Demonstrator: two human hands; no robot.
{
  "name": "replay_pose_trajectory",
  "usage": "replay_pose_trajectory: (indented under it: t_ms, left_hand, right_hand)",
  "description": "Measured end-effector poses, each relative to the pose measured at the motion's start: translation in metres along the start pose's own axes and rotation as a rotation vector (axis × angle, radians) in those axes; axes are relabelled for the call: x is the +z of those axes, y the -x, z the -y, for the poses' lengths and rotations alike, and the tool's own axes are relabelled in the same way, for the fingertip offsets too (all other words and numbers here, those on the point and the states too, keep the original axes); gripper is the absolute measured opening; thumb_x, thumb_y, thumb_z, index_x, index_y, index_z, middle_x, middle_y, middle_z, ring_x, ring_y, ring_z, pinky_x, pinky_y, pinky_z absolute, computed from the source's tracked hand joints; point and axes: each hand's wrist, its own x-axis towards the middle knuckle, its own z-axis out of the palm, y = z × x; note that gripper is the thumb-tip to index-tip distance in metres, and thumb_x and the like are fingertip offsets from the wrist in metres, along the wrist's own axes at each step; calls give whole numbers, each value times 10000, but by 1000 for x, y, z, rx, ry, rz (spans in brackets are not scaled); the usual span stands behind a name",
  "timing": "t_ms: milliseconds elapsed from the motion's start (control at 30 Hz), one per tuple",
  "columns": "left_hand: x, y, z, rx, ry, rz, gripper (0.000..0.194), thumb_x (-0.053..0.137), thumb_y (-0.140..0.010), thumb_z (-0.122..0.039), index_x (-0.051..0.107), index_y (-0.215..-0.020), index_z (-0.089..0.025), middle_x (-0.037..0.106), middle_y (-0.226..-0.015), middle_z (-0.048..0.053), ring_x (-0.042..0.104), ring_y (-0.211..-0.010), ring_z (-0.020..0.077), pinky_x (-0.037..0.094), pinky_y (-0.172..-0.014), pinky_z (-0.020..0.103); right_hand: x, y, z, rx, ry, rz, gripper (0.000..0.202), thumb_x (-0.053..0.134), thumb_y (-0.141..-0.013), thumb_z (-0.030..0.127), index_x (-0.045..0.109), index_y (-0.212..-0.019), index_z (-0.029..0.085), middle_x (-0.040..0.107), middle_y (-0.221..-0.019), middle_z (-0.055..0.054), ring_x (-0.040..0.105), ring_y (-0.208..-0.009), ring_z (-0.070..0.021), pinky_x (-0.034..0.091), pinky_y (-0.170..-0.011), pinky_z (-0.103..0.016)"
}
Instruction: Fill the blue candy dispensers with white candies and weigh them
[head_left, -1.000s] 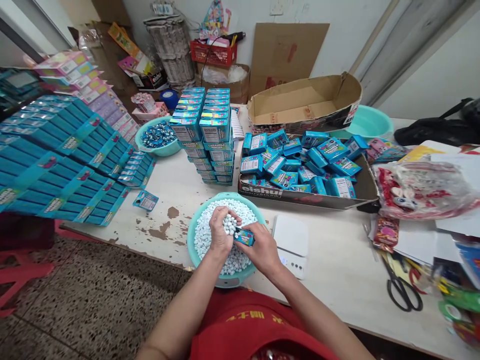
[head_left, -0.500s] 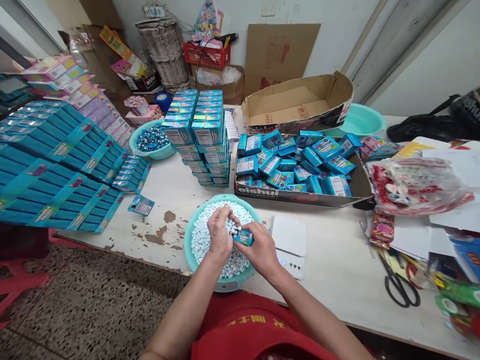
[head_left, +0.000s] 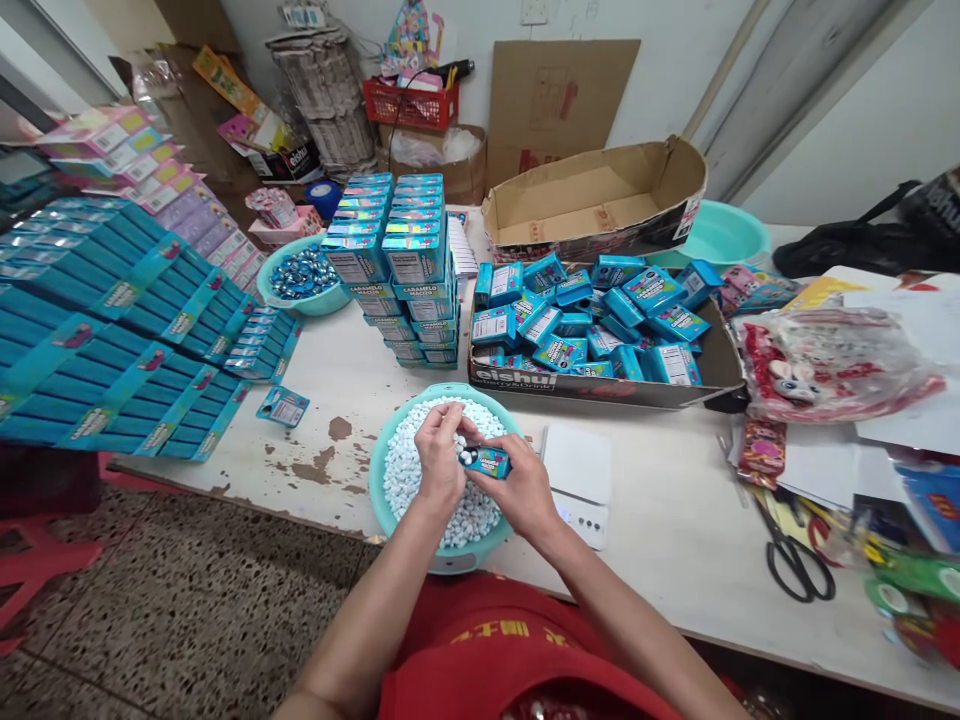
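Behind the turquoise bowl (head_left: 454,562) on the counter (head_left: 675,500), a carton (head_left: 637,393) reads "eishui"; stacked boxes (head_left: 422,268), "CARAMELO MACIZO". Right of the bowl lies a white scale (head_left: 576,470). Over the bowl, the left hand (head_left: 440,460) half-curls, contents unclear, while the right hand (head_left: 526,488) closes around a small box (head_left: 492,461), also "CARAMELO MACIZO".

Left hand (head_left: 441,462) has palm turned away, can't tell how much it's holding; right hand (head_left: 527,492) covers one end of tin (head_left: 491,462), small print way too tiny; scale (head_left: 576,465) readout, no clue; basin (head_left: 731,236) partly behind carton (head_left: 600,195); box stack (head_left: 127,300) chopped by left edge, black bag (head_left: 844,240) by right
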Motion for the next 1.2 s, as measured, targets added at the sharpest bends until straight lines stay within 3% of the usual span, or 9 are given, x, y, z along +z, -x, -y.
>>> replay_pose_trajectory:
  t_ms: [133, 300, 433, 533, 667, 733, 867, 1033, 1200]
  left_hand:
    - [-1, 1, 1, 7, -11, 18, 220, 610, -747, -373, 575, -828, -172, 577, -599, -19, 568, -534, 115, 455, -552, 237]
    - [2, 11, -11, -1, -7, 103, 267, 572, -772, -445, 570, -829, -184, 546, -537, -24, 526, -457, 110, 435, -492, 235]
    - [-7, -2, -13, 113, -22, 140, 320, 475, -829, -487, 582, -894, -192, 574, -580, 3, 579, -547, 147, 478, -590, 287]
    - [-25, -33, 10, 274, -408, 127, 320, 465, -839, -477, 614, -885, -197, 648, -783, 56, 619, -793, 197, 481, -759, 350]
    - [-48, -56, 51, 420, -1151, 477, 257, 501, -843, -394, 656, -952, -221, 616, -1138, 76, 502, -1113, 243, 351, -978, 410]
    - [-54, -52, 63, 466, -1409, 558, 286, 492, -851, -409, 638, -1033, -242, 593, -1170, 73, 469, -1124, 256, 350, -952, 416]
    - [-58, -37, 72, 552, -1682, 531, 280, 517, -829, -430, 637, -958, -212, 601, -1000, 110, 487, -1000, 273, 383, -814, 384]
    - [-61, -39, 77, 496, -1449, 398, 187, 495, -823, -291, 595, -698, -195, 580, -738, 70, 525, -741, 196, 377, -675, 299]
    - [-50, -33, 54, 108, -657, 55, 271, 589, -729, -367, 484, -553, -190, 454, -541, -19, 421, -522, 103, 326, -515, 223]
  right_hand:
    - [2, 1, -1, -8, -57, 18, 215, 706, -707, 265, 593, -884, 223, 636, -887, -35, 582, -865, -227, 454, -767, -357]
    - [2, 1, 0, -8, -138, -15, 223, 717, -705, 283, 608, -893, 231, 643, -886, -33, 588, -870, -224, 460, -787, -370]
    - [-6, 5, -8, -25, -264, -19, 297, 759, -675, 337, 627, -925, 245, 652, -926, -32, 594, -918, -224, 464, -837, -381]
    - [-16, 12, -20, 21, -348, -27, 342, 780, -647, 375, 643, -931, 242, 645, -946, -39, 599, -945, -225, 474, -853, -377]
    - [-26, 22, -33, 118, -369, -20, 354, 778, -640, 398, 652, -930, 238, 636, -958, -47, 608, -930, -228, 496, -818, -368]
    - [-29, 26, -37, 158, -367, -28, 365, 776, -634, 406, 649, -929, 234, 634, -960, -50, 614, -904, -229, 507, -783, -360]
    - [-29, 29, -42, 205, -321, -50, 363, 772, -629, 406, 644, -917, 225, 640, -942, -49, 617, -859, -227, 505, -752, -354]
    - [-24, 30, -43, 204, -242, -55, 347, 755, -643, 412, 633, -909, 225, 647, -927, -47, 612, -869, -237, 485, -774, -362]
    - [-15, 24, -36, 157, -158, -16, 314, 743, -664, 370, 625, -918, 227, 644, -925, -45, 611, -886, -242, 479, -775, -363]
